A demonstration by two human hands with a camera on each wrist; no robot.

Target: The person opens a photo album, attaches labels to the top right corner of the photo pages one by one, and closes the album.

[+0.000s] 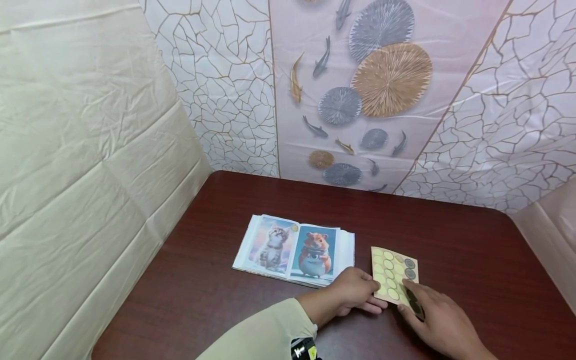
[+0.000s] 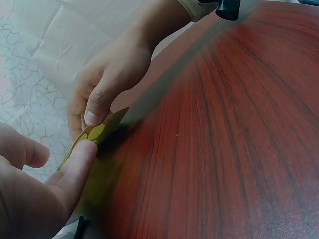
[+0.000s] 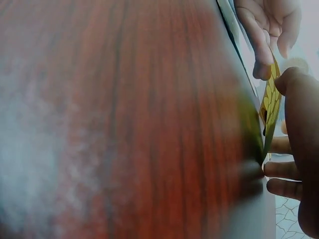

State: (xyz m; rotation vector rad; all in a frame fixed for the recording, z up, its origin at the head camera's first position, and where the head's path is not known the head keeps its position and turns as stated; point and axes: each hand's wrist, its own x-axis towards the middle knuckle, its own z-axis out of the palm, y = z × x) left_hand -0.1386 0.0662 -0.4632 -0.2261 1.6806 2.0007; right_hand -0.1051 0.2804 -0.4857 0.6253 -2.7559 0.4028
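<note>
A yellow sheet of round stickers is held up between both hands, close over the table. My left hand pinches its near left edge, the thumb on its face. At the right side, my right hand holds the sheet with its thumb and fingers, hiding part of the stickers; dark round spots run down this side. The left wrist view shows both thumbs near the sheet. To the left lies an open photo album, with a kitten picture and a hamster picture.
A small gold round sticker sits at the upper right of the kitten picture. Under everything is a dark red wooden table with rounded far corners. Patterned cloth hangs behind it, and plain pale cloth on the left.
</note>
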